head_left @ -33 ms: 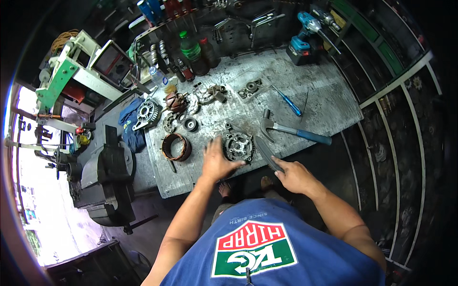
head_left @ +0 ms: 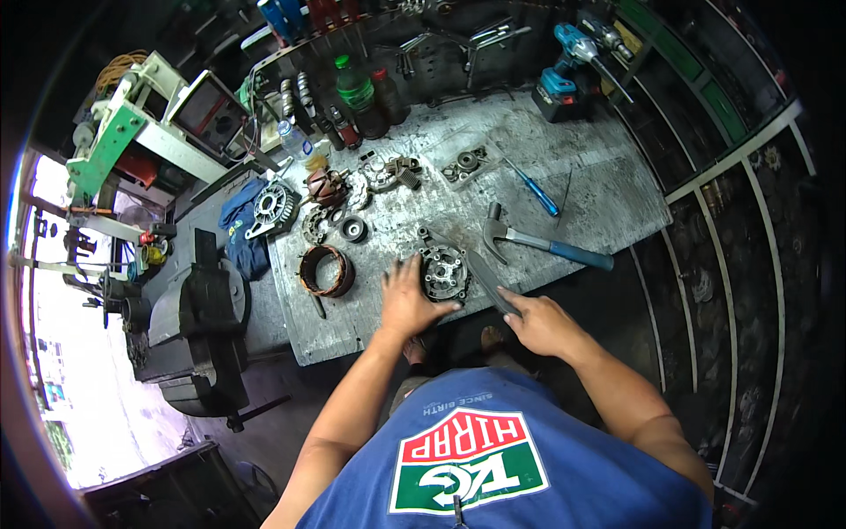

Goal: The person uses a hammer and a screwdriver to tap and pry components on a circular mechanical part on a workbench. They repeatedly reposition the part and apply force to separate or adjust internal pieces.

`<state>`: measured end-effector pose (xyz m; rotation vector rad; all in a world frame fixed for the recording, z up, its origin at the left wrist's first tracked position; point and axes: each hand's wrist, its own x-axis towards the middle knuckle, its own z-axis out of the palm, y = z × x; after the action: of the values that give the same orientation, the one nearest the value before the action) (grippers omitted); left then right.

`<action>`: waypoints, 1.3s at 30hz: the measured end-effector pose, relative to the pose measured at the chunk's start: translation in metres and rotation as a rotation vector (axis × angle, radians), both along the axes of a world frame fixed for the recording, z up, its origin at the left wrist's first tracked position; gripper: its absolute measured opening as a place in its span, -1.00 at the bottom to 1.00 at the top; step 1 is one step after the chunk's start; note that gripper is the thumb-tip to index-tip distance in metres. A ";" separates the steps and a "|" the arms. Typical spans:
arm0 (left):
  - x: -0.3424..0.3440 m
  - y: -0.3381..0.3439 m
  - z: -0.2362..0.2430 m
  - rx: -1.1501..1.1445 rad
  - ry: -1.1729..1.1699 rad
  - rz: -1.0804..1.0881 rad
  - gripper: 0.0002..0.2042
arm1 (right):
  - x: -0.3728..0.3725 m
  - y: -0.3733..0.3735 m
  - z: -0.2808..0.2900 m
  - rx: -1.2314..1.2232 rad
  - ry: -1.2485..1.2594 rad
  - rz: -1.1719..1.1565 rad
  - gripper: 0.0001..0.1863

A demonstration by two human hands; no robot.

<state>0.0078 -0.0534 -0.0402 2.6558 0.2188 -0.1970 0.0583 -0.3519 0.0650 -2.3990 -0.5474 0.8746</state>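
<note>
My right hand [head_left: 544, 325] is closed around the near end of a flat grey file [head_left: 493, 284]. The file's far end points away, just right of a round metal alternator housing [head_left: 446, 271] near the bench's front edge. Against the housing's left and near sides rests my left hand [head_left: 411, 300], its fingers spread and its thumb stretched along the near rim. A claw hammer [head_left: 551, 247] with a blue handle lies beyond and to the right of the file. Left of my left hand stands a copper-wound stator ring [head_left: 326, 271].
Alternator parts, including a rotor [head_left: 326, 187], a small pulley [head_left: 353, 230] and another housing [head_left: 274, 210], lie across the metal bench [head_left: 608, 176]. A blue screwdriver [head_left: 538, 194] and a cordless impact driver [head_left: 561, 79] are farther back. A bench vise [head_left: 198, 326] stands at the left.
My left hand has moved slightly right and now meets the housing, which sits a little farther right. My right hand and the file have barely moved.
</note>
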 end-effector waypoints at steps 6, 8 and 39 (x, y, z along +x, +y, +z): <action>0.002 -0.019 -0.024 0.037 -0.115 0.072 0.30 | 0.085 0.111 -0.043 -0.023 -0.242 0.184 -0.37; 0.005 -0.015 -0.020 0.053 -0.073 0.068 0.28 | 0.091 0.111 -0.038 -0.059 -0.220 0.223 -0.38; 0.020 0.034 0.025 -0.073 0.089 0.048 0.56 | -0.012 -0.022 -0.008 0.086 -0.026 -0.074 -0.36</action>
<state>0.0281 -0.0196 -0.0149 2.5687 0.2981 -0.3027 0.0459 -0.3742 0.0565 -2.3403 -0.4925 0.7744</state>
